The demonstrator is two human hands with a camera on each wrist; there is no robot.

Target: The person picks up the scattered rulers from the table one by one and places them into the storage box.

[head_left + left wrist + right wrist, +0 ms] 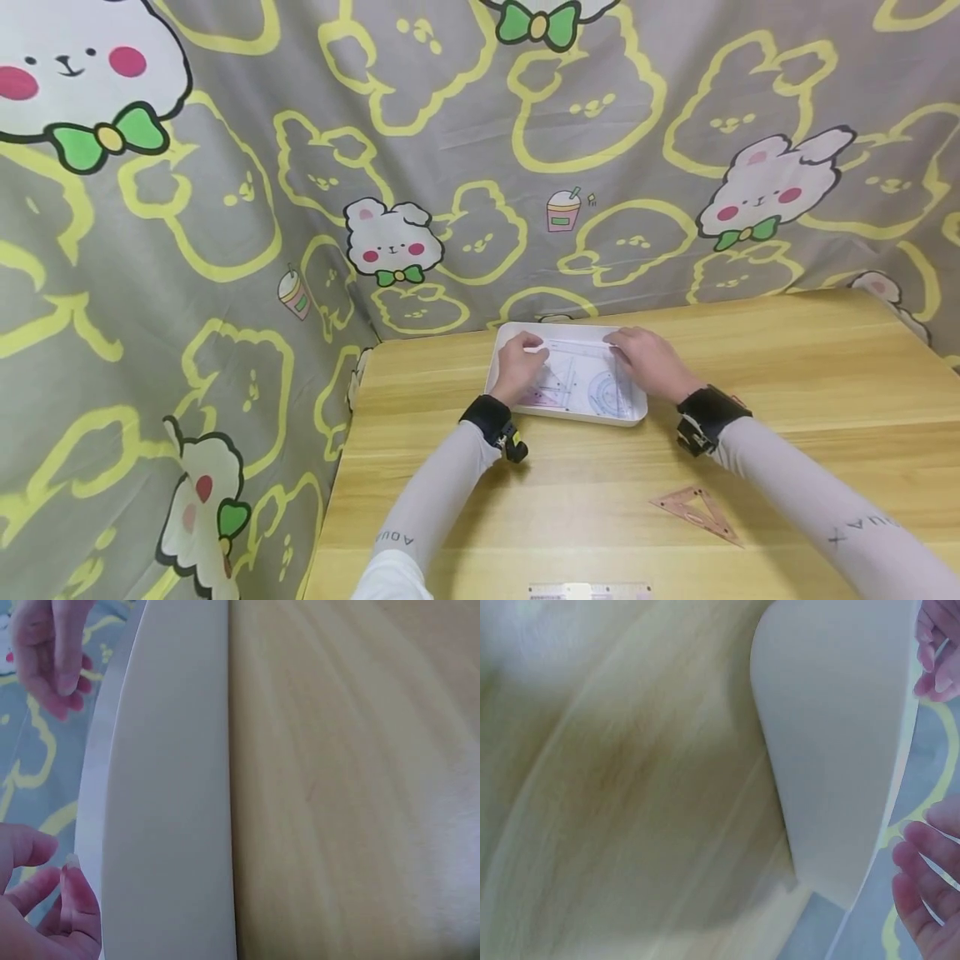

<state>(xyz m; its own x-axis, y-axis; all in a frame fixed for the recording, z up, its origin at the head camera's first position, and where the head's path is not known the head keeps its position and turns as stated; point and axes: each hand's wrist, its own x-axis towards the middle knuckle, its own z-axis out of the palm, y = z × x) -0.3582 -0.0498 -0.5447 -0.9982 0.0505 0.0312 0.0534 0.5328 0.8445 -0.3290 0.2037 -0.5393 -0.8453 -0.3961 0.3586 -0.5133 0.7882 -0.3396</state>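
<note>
Both wrist views show little beyond a blurred white tray wall, wood grain and fingertips. From the head view, the shallow white rectangular plastic tray [637,414] sits at the far edge of the pale wooden table [787,358], holding clear plastic rulers [581,379], among them a protractor, their outlines faint. The left hand [519,364] and right hand [648,360] rest in the tray, fingers curled at a clear straight ruler's ends; whether each grip pinches it cannot be told. A brown translucent set square [697,510] lies nearer on the table.
</note>
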